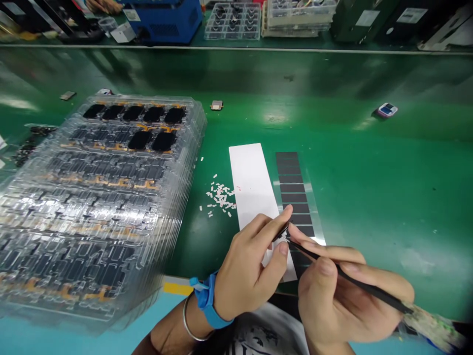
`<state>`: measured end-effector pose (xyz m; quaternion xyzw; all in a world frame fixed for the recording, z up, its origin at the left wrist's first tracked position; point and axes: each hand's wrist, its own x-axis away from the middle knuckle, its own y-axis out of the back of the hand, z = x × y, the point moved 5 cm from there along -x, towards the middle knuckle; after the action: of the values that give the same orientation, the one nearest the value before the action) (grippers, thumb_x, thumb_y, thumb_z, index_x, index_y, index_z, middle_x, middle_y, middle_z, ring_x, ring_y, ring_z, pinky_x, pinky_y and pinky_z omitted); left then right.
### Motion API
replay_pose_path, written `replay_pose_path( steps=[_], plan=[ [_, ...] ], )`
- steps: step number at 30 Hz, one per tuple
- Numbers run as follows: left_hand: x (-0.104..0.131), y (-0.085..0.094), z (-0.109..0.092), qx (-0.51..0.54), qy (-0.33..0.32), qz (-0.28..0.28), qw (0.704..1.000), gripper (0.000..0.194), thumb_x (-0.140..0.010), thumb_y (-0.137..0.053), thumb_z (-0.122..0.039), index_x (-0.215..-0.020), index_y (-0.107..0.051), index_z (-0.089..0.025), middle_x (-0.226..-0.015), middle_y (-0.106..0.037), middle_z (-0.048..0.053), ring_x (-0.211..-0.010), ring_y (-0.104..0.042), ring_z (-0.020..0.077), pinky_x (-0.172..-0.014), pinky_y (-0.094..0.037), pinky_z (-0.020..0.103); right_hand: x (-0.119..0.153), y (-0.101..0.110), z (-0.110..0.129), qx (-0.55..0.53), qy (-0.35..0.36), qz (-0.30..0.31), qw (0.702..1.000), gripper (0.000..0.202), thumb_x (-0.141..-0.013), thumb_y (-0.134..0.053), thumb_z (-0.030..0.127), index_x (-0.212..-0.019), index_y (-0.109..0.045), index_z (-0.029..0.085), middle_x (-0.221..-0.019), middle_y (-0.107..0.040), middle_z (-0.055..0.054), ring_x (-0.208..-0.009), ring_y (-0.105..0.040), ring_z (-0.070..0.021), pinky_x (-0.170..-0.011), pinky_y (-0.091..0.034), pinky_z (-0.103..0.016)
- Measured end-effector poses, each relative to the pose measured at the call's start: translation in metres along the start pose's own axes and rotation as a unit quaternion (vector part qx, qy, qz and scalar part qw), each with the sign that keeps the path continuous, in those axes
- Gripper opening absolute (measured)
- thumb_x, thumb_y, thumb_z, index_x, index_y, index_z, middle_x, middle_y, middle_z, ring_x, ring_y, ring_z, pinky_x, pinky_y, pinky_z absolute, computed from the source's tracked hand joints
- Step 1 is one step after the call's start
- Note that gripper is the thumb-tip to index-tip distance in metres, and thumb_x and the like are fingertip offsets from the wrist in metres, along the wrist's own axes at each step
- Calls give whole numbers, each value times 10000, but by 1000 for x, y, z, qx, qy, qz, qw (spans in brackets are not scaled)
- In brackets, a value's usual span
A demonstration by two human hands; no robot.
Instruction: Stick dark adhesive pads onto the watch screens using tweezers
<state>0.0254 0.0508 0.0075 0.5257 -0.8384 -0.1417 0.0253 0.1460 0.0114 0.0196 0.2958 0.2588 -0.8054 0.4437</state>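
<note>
My left hand [254, 261], with a blue wristband and a bangle, pinches a small dark flat part [281, 232], seen nearly edge-on and mostly hidden by the fingers. My right hand [351, 291] is closed around slim black tweezers [369, 288], their back end wrapped in clear tape. The tweezer tips meet the dark part between both hands. Under the hands lie a white paper strip [253, 182] and a clear sheet bearing a column of dark grey rectangles [291, 178]. Small white pieces [220, 196] are scattered left of the paper.
Stacked clear trays [148, 197] fill the left side, with black screens [164, 141] in the upper pockets. A small square part [217, 105] and a watch-like piece [387, 110] lie farther back. A shelf holds a blue machine [162, 22] and a compartment box [232, 20].
</note>
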Motion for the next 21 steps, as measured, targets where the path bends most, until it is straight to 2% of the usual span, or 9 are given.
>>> replay_pose_path(
  steps=[8,11,15,21],
  plan=[
    [0,0,0,8,-4,3,1000,479,-1015,-392,-262,-1488,-414,-189,-993,-564,69,-856,-562,187,-769,-456,329,-1,0,1,15,14,-8,1000,322,-821,-562,-112,-1057,-504,99,-896,-690,-43,-776,-739,-194,-696,-692,-415],
    [0,0,0,7,-1,2,1000,475,-1016,-388,-255,-1484,-419,-180,-992,-565,69,-869,-564,188,-780,-456,331,0,1,1,34,-14,1,999,324,-830,-575,-98,-1059,-505,120,-913,-701,-44,-796,-747,-191,-717,-690,-393],
    [0,0,1,7,4,1,1000,475,-1016,-386,-244,-1486,-414,-184,-1008,-567,70,-889,-568,189,-797,-457,331,0,0,2,62,-65,19,996,207,-884,-573,-23,-1011,-525,133,-919,-705,-62,-814,-759,-196,-719,-685,-334],
    [0,0,0,3,3,1,1000,472,-1019,-387,-257,-1483,-419,-183,-1012,-576,75,-896,-577,194,-804,-467,336,-3,-3,5,62,-62,22,996,166,-899,-571,0,-999,-545,129,-904,-710,-65,-788,-760,-192,-707,-684,-324]
  ],
)
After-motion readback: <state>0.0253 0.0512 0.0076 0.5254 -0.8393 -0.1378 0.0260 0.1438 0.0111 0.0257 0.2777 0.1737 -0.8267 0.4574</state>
